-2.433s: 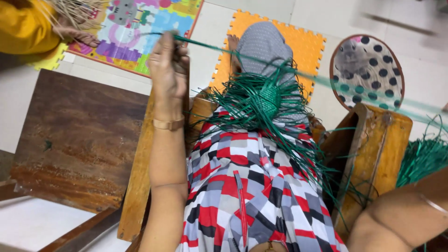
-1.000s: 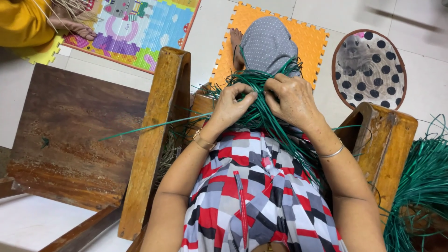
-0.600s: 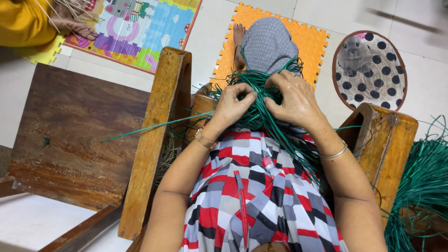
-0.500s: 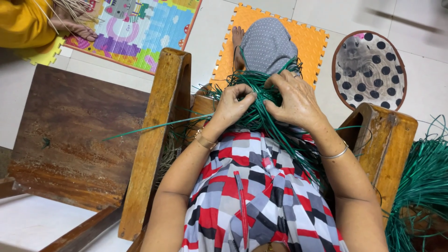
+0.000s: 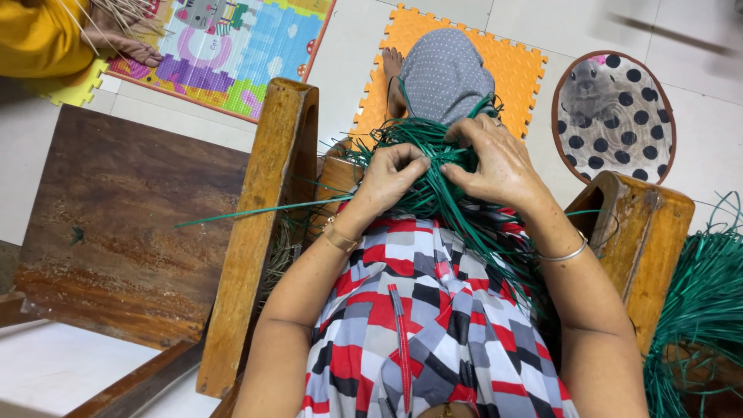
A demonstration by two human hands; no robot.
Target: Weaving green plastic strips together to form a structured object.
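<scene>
While both hands work at the green bundle, the scene reads as follows.

Change: in the earliest picture the left hand [image 5: 393,176] was stretched far forward, drawing a long green strand out over the floor; now it is back at the knot of green strands [image 5: 433,174], opposite the right hand [image 5: 499,162]. Across the last second the two hands have hardly shifted.

Meaning: the long pull looks finished, and the work has likely settled into close tightening or tucking at the centre of the weave.

Left hand fingers: curled, pinching a few strands at the near left of the knot.

Right hand fingers: bent down onto the top of the knot, pressing and gripping strands; exactly which ones cannot be told.

Work piece: the green strands fan out over the lap, on the red, white and grey checked cloth [image 5: 422,325], between the two wooden chair arms [image 5: 259,232].

Loose strand: one green strand [image 5: 255,210] runs left across the left chair arm.

Supply: more green strands lie heaped at the far right [image 5: 700,302].

Nearby: another person in yellow [image 5: 39,35] handles pale straw at the upper left, beside a coloured play mat [image 5: 240,46].
</scene>
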